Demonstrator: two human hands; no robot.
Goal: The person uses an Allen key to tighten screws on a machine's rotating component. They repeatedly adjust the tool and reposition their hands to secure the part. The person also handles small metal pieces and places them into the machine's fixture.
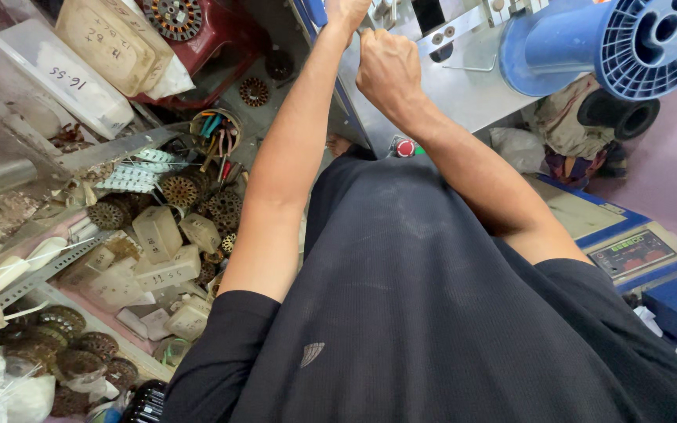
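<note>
While fisted, both hands (378,47) @ machine (464,86).

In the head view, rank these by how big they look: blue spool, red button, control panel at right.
Largest to smallest as they appear:
1. blue spool, cut off by the frame edge
2. control panel
3. red button, clearly smallest
They lie at different depths, so true sizes may differ.

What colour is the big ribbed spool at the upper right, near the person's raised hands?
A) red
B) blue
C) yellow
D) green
B: the big plastic spool is blue, lying on its side beside the grey metal machine where the right hand and the left hand are at work.
</note>
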